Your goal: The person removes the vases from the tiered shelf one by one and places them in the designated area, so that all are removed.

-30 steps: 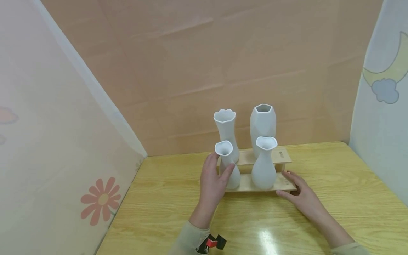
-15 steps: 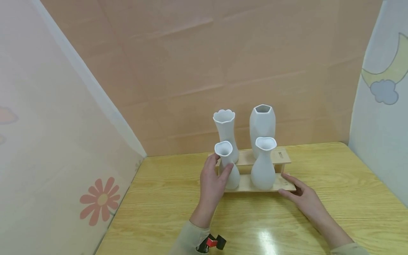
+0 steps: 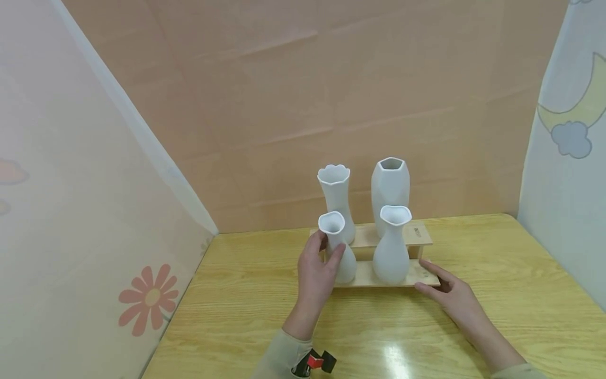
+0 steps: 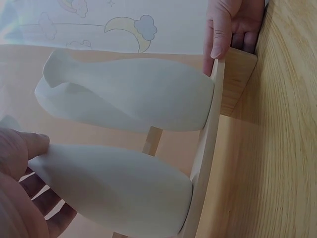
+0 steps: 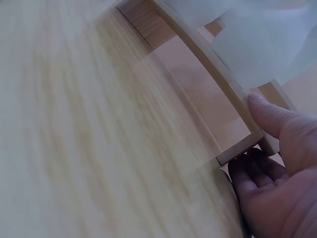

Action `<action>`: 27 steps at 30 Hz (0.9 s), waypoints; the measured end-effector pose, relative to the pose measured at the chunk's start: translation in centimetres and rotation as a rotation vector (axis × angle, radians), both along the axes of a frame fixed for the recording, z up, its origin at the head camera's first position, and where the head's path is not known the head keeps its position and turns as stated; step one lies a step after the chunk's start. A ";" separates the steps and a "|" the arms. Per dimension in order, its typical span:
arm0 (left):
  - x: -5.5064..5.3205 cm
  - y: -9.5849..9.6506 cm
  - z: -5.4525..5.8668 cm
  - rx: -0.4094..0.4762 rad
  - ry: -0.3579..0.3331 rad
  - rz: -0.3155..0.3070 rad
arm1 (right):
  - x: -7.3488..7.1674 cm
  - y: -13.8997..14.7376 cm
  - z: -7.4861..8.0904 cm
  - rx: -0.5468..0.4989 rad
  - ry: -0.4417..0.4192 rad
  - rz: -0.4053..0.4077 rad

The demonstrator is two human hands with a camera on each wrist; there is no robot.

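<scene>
A two-step wooden stand bears white vases on both levels. On the lower step are two slender-necked vases with wavy rims, the left vase and the right vase. Behind them rise a scalloped-rim vase and a faceted vase with an angular mouth. My left hand holds the front left vase around its neck and upper body, its thumb on the near side. At the stand's right end, my right hand grips the lower step, thumb on the front edge and fingers curled by the leg.
The stand is on a wood-grain table. A brown backdrop hangs close behind it. Printed panels flank the table, with a flower on the left panel and a moon on the right one.
My right thumb has slid slightly to the right along the stand's front edge. The left hand, the vases and the stand look almost unmoved.
</scene>
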State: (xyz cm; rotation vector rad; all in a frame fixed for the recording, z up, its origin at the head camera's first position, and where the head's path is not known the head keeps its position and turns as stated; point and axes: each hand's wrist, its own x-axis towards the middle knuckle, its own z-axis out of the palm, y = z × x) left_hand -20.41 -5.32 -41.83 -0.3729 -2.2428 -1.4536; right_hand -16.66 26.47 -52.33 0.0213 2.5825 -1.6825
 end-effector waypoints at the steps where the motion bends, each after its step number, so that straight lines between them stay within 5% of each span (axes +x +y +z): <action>1: 0.0 0.0 0.0 -0.001 0.004 0.002 | 0.0 0.0 0.0 -0.006 -0.004 0.000; 16: 0.6 -1.7 1.0 0.021 -0.003 0.003 | -0.1 0.2 -0.2 -0.037 -0.005 0.003; 27: 0.9 -4.7 1.7 0.019 0.025 0.069 | -0.1 0.4 -0.3 -0.025 0.006 0.008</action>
